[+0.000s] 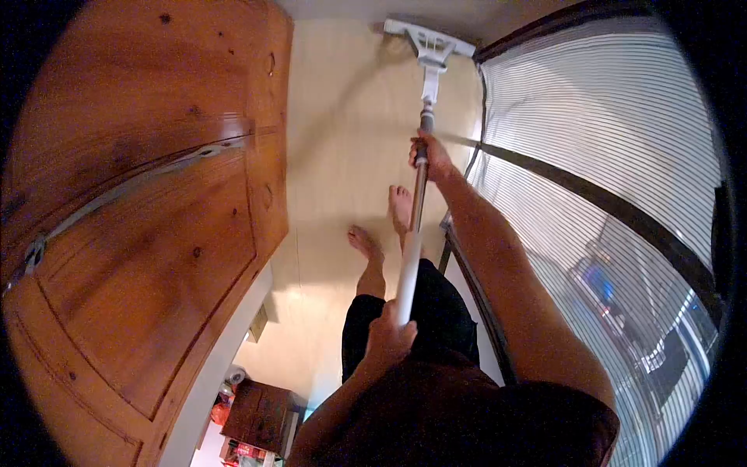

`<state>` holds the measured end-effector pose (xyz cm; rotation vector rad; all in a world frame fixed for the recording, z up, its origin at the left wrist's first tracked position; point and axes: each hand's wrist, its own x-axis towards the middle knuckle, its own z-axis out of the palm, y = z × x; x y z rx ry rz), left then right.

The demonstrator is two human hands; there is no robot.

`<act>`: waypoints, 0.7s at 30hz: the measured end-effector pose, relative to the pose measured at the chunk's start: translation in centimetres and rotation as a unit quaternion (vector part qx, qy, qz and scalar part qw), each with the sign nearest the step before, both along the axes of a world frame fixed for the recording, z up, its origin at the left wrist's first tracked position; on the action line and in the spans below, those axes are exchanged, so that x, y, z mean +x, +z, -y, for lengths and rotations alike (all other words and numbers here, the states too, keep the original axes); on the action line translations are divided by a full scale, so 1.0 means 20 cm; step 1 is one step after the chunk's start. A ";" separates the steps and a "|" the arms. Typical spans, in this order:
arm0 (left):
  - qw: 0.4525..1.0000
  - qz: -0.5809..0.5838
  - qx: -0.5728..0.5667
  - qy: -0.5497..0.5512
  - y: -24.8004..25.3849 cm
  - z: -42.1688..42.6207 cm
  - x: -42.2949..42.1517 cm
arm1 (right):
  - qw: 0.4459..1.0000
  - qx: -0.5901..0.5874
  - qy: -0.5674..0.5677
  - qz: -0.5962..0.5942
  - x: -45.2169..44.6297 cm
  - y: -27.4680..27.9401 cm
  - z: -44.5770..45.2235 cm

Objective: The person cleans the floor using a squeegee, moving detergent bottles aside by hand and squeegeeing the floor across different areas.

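A long mop or squeegee pole [411, 257] runs up from my body toward the far wall. Its wide white head [431, 48] is at the far end of the pale floor [334, 101], close to the wall. My right hand [432, 156] is wrapped round the grey upper part of the pole, below the head. Nearer my body, my left hand [391, 336] grips the white lower end of the same pole. My bare feet stand on the floor to the left of the pole.
Wooden cabinet doors [148, 226] with a metal strip line the left side. On the right is a ribbed translucent panel [576, 101] with a dark frame [607, 194]. A small brown cabinet [255, 412] stands at the lower left, beside red items.
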<state>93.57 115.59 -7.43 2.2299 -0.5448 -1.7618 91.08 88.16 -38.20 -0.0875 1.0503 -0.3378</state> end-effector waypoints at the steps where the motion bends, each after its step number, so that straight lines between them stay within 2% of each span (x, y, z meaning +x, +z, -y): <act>1: 0.999 -0.018 -0.023 0.034 -0.12 0.00 -0.01 | 0.998 -0.037 0.012 -0.051 0.01 -0.07 0.02; 2: 0.999 -0.012 -0.053 0.008 -0.23 -0.02 -0.02 | 0.998 -0.029 0.010 -0.060 0.03 -0.15 0.03; 3: 0.994 -0.047 -0.064 0.077 -0.30 -0.01 -0.04 | 0.987 -0.069 0.045 -0.140 0.05 -0.22 0.06; 4: 0.990 -0.094 -0.016 0.108 -0.21 0.11 0.00 | 0.967 -0.100 0.083 -0.218 0.06 -0.22 0.12; 5: 0.978 -0.148 0.048 0.142 -0.22 0.29 0.11 | 0.965 -0.074 0.091 -0.235 0.12 -0.29 0.18; 7: 0.996 -0.061 0.043 0.041 -0.22 0.22 0.12 | 0.946 -0.084 0.142 -0.278 0.13 -0.24 0.13; 8: 0.994 -0.020 0.105 0.013 -0.19 0.16 0.14 | 0.950 -0.084 0.155 -0.256 0.12 -0.25 0.02; 9: 0.990 -0.025 0.137 0.005 -0.13 0.08 0.19 | 0.947 -0.130 0.151 -0.252 0.11 -0.22 -0.14; 10: 0.991 0.021 0.121 -0.060 -0.09 -0.12 0.21 | 0.941 -0.120 0.186 -0.255 0.09 -0.21 -0.33; 11: 0.986 0.062 0.116 -0.099 -0.01 -0.39 0.21 | 0.975 -0.103 0.086 -0.175 0.00 -0.54 -0.73; 12: 0.978 0.102 0.116 -0.137 0.08 -0.59 0.22 | 0.962 -0.097 0.150 -0.205 0.04 -0.32 -0.84; 13: 0.961 0.020 0.249 -0.118 0.18 -0.64 0.27 | 0.958 -0.062 0.182 -0.214 0.05 -0.04 -0.96; 15: 0.942 0.048 0.298 -0.147 0.45 -0.80 0.28 | 0.957 0.013 0.202 -0.206 0.07 0.35 -1.15; 16: 0.942 0.048 0.317 -0.095 0.54 -0.93 0.26 | 0.952 0.049 0.215 -0.213 0.07 0.48 -1.22; 17: 0.941 0.049 0.333 -0.041 0.60 -0.96 0.25 | 0.937 0.086 0.241 -0.237 0.06 0.53 -1.27; 18: 0.942 0.050 0.329 -0.037 0.61 -0.98 0.23 | 0.937 0.080 0.243 -0.237 0.06 0.55 -1.27; 20: 0.947 0.059 0.312 -0.050 0.60 -0.90 0.27 | 0.940 0.024 0.250 -0.232 0.12 0.61 -1.18; 21: 0.959 0.085 0.251 -0.103 0.51 -0.92 0.26 | 0.938 -0.014 0.267 -0.222 0.15 0.64 -1.08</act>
